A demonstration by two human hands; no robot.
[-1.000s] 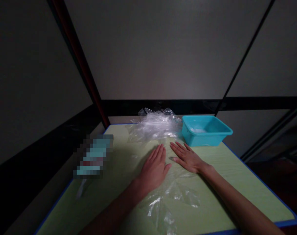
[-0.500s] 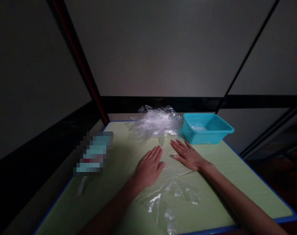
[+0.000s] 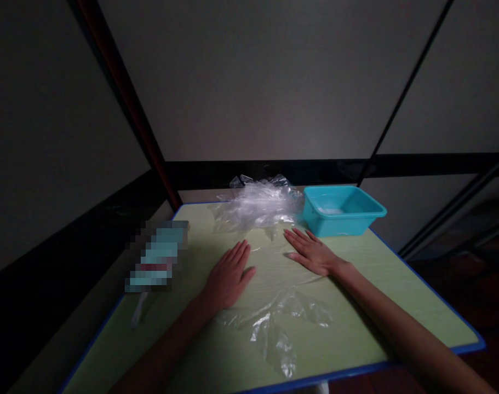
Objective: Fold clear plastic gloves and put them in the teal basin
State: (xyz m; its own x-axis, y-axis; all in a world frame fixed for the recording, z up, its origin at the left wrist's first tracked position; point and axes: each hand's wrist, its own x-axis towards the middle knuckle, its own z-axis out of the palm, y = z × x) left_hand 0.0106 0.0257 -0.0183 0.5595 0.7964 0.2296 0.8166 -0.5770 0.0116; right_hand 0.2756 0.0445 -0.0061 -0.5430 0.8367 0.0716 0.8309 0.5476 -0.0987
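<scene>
A clear plastic bag lies spread on the yellow-green table, its crumpled handle end toward me. My left hand rests palm down on its left side, fingers stretched out and holding nothing. On the right side of the bag, my right hand lies flat with its fingers a little apart. Beyond both hands sits a loose heap of clear plastic bags. A turquoise plastic basin stands just past my right fingertips, with something whitish inside that I cannot make out.
The table has a blue edge and stands against a panelled wall. At its left edge lies a blurred-out, pale teal object, with a whitish strip hanging from its near end.
My left hand has slid left across the plastic bag, away from my right hand, which stays nearly in place. The view has shifted slightly.
</scene>
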